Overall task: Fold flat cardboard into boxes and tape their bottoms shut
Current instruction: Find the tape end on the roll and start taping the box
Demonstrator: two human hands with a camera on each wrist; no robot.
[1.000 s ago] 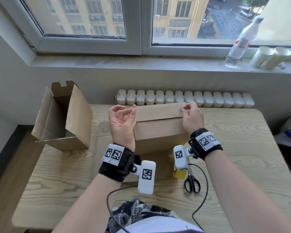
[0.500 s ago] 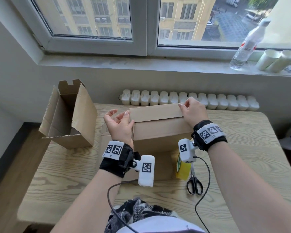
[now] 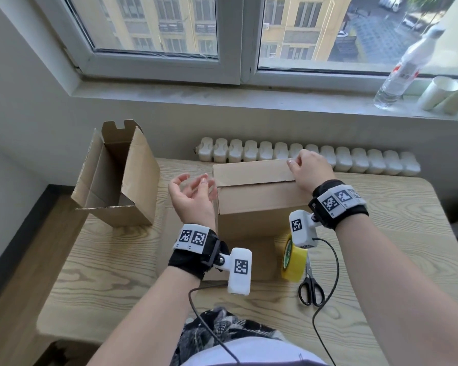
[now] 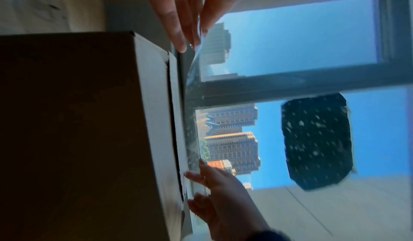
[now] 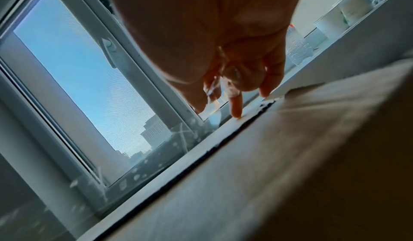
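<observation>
Pressing down on the right end of the closed cardboard box (image 3: 257, 196), the right hand (image 3: 308, 171) lies palm-down, fingertips (image 5: 235, 110) together on the far flap beside the seam. The left hand (image 3: 191, 194) hovers palm-up just off the box's left edge, fingers loosely curled. Its wrist view alone shows a strip of clear tape (image 4: 194, 62) pinched between thumb and fingertips (image 4: 178, 38), running along the box top toward the right hand. The box stands mid-table (image 3: 111, 262); an open box (image 3: 117, 178) stands well left, and a yellow tape roll (image 3: 294, 262) and scissors (image 3: 311, 289) lie near the right wrist.
</observation>
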